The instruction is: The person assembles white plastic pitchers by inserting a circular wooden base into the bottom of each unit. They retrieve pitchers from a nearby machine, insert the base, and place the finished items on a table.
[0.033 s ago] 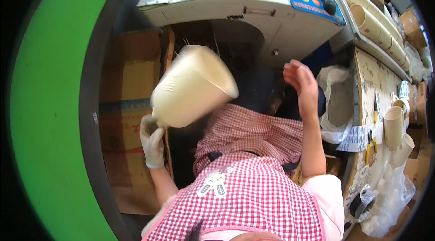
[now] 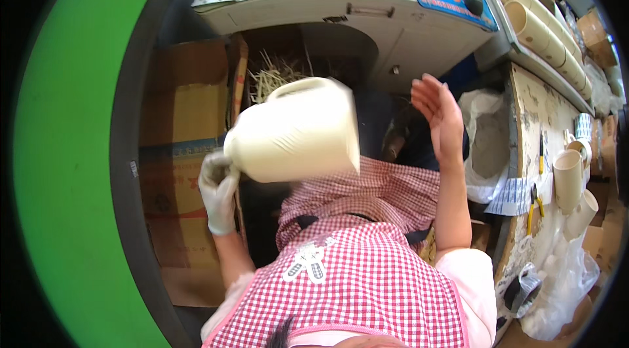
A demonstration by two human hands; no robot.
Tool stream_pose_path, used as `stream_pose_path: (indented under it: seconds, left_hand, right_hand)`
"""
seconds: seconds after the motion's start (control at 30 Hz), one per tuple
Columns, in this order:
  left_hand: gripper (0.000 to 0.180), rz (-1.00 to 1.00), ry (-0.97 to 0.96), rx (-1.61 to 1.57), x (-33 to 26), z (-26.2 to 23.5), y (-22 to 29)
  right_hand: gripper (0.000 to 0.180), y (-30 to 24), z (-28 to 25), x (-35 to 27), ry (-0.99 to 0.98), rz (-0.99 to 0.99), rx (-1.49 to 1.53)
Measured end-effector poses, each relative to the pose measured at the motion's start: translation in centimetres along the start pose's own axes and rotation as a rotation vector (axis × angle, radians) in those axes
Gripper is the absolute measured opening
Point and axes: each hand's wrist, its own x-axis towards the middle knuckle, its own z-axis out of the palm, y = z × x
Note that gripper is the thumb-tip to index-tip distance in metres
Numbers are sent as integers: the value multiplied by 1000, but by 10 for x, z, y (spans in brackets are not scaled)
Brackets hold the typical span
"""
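Note:
A cream plastic jug [image 2: 298,135] lies sideways in the air above my lap, its loop handle [image 2: 301,86] on top and its wide end toward the right. The jug is blurred by motion. My left hand [image 2: 219,187], in a white glove, is closed on the jug's narrower left end; the exact grip is partly hidden. Bare and raised to the right of the jug, my right hand [image 2: 439,119] has its fingers stretched out and holds nothing.
Flattened cardboard [image 2: 190,184] stands left. Straw-like scraps [image 2: 275,76] lie beyond the jug. A white cabinet [image 2: 386,34] spans the far side. On the right are a white bag [image 2: 481,145], a bench with yellow-handled pliers [image 2: 533,207], and cream cylinders [image 2: 569,171].
The jug has turned in my left hand: its handle now shows on top and its wide end faces right. My right hand has shifted only slightly.

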Motion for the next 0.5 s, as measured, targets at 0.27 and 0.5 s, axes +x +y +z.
stream_pose_path:
  seconds: [0.27, 0.5]
  left_hand:
    - [25, 257, -645, -204, 88, 217, 72]
    - [43, 441, -599, 943, 61, 199, 77]
  right_hand:
    - [80, 12, 7, -56, -591, 345, 29]
    - [83, 10, 35, -98, -423, -199, -549]
